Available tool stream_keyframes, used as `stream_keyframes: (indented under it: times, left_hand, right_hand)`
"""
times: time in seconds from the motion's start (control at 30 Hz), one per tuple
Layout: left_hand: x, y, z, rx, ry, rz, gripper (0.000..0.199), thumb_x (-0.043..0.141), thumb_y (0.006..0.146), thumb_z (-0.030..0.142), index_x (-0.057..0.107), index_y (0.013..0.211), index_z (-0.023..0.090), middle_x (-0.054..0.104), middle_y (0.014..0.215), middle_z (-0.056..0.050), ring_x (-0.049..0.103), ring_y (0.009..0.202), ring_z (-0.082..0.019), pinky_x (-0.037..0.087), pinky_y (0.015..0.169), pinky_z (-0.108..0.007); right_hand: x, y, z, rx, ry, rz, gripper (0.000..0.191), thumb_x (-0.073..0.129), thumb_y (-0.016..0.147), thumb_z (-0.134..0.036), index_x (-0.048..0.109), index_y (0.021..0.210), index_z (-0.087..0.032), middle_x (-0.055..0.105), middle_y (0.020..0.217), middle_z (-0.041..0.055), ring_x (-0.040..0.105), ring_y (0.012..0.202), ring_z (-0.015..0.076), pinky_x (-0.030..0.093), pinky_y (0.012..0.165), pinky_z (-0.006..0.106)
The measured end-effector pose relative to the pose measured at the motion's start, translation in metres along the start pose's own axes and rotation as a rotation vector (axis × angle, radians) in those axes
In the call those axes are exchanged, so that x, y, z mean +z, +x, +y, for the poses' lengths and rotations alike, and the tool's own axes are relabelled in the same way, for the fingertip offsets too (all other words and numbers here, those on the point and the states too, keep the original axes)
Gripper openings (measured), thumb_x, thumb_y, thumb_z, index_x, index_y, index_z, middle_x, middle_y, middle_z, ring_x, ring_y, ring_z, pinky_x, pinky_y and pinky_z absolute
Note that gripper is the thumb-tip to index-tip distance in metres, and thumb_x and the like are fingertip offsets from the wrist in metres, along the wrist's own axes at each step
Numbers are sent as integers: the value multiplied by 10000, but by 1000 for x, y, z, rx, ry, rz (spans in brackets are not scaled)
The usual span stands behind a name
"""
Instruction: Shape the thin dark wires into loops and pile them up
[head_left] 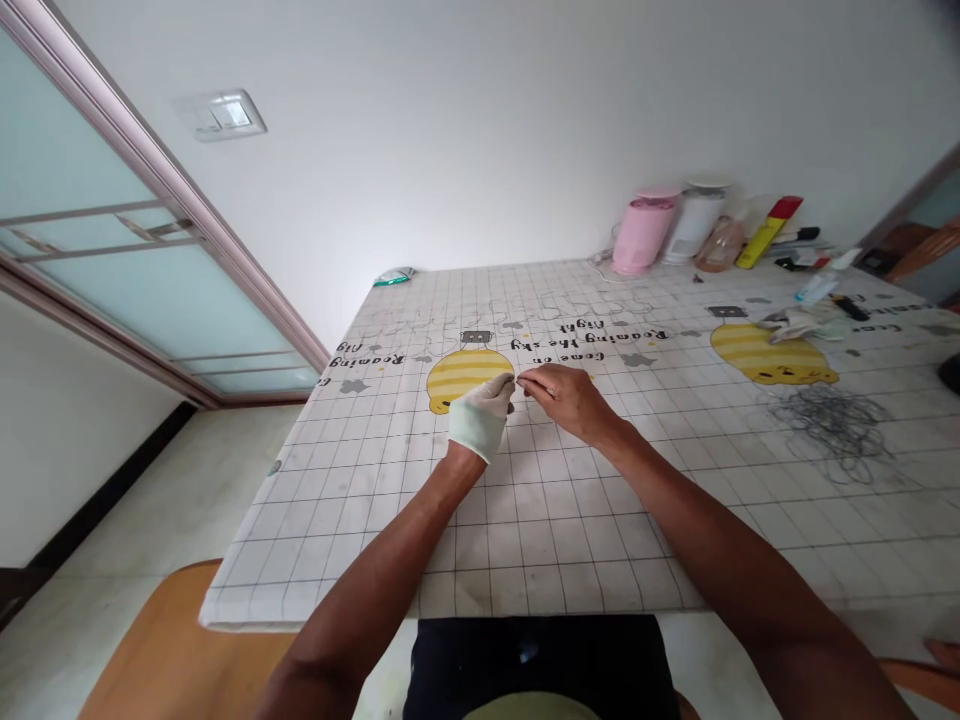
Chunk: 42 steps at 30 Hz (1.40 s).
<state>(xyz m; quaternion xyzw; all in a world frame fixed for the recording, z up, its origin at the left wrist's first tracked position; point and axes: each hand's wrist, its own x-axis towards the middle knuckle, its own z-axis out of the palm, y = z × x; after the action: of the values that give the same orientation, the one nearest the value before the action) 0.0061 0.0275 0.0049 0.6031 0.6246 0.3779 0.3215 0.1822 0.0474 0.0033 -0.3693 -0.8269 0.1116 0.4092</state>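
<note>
My left hand (482,412) wears a white glove with a pale green cuff. Its fingers are pinched together over the yellow striped balloon print on the tablecloth (555,500). Close on its right is my bare right hand (562,396), also in a pinch, with the fingertips of both hands almost meeting. Whatever lies between the fingertips is too small to make out. To the right, a loose tangle of thin dark wire or thread (836,430) rests on the cloth.
Along the wall stand a pink device (643,235), a white device (691,222), a bottle (721,245) and a yellow can with a red cap (766,235). A crumpled glove (799,325) lies at right. A green packet (394,276) is at the back left corner.
</note>
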Motion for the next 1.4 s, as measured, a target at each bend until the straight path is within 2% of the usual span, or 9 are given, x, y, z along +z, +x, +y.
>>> stream_keyframes:
  times: [0.1, 0.23, 0.43, 0.6, 0.73, 0.83, 1.03, 1.2, 1.4]
  left_hand:
    - [-1, -1, -1, 106, 215, -24, 303, 536, 1014, 281, 759, 1217, 254, 714, 786, 20, 652, 731, -123, 479, 777, -228]
    - [1, -5, -3, 222, 405, -30, 322, 487, 1039, 221, 726, 1255, 232, 733, 844, -8, 667, 832, -154, 464, 781, -242]
    - [11, -9, -2, 241, 521, -39, 336, 469, 1048, 203, 665, 1321, 208, 738, 948, -53, 673, 896, -178, 476, 801, -255]
    - [11, -9, 4, 142, 346, -61, 310, 466, 1042, 225, 724, 1215, 216, 720, 842, -44, 673, 829, -179, 479, 792, -265]
    - [3, -6, 5, -58, -6, -129, 342, 455, 1027, 314, 772, 1144, 260, 645, 655, 16, 611, 611, -142, 479, 671, -245]
    - [0, -5, 3, -140, -177, -104, 361, 498, 996, 376, 767, 1203, 254, 630, 647, 34, 571, 562, -121, 472, 625, -228]
    - [1, -10, 6, -115, -185, -98, 362, 516, 975, 385, 774, 1197, 263, 627, 642, 40, 568, 577, -114, 479, 640, -219]
    - [0, -14, 13, -156, -146, -91, 388, 517, 976, 382, 766, 1253, 276, 620, 597, 47, 560, 556, -116, 487, 658, -224]
    - [2, -16, 13, -185, -182, -81, 385, 547, 970, 371, 766, 1274, 282, 617, 579, 52, 568, 562, -108, 495, 686, -212]
  right_hand:
    - [4, -4, 5, -108, -76, 47, 261, 508, 1079, -305, 740, 999, -217, 720, 823, 48, 656, 763, 193, 512, 723, 334]
    - [7, -4, 3, -130, -173, 66, 291, 477, 1091, -278, 712, 936, -202, 688, 773, 49, 617, 716, 187, 470, 682, 322]
    - [9, 1, -10, -87, -247, 28, 373, 423, 1092, -238, 627, 782, -195, 582, 674, 30, 510, 628, 169, 395, 631, 313]
    - [10, 5, -4, -111, -284, -40, 362, 405, 1074, -200, 671, 829, -193, 639, 727, 57, 561, 701, 193, 420, 677, 327]
    - [-4, 8, 0, -4, -186, -26, 218, 581, 1036, -334, 723, 1141, -206, 734, 900, 78, 660, 804, 229, 497, 710, 358]
    - [-20, 7, -2, 99, -58, -20, 379, 710, 964, -387, 662, 1316, -254, 760, 1051, 59, 700, 890, 233, 553, 737, 367]
    - [-20, 0, -1, -56, -48, -56, 329, 685, 980, -288, 672, 1308, -260, 749, 1106, 68, 695, 1008, 243, 590, 866, 416]
    - [-7, -2, 8, -215, -117, 20, 286, 531, 1057, -207, 716, 1271, -242, 765, 1077, 93, 696, 990, 240, 600, 862, 424]
    - [-8, -2, 7, -230, -46, 58, 286, 534, 1036, -179, 772, 1183, -242, 783, 1006, 72, 715, 949, 226, 604, 833, 401]
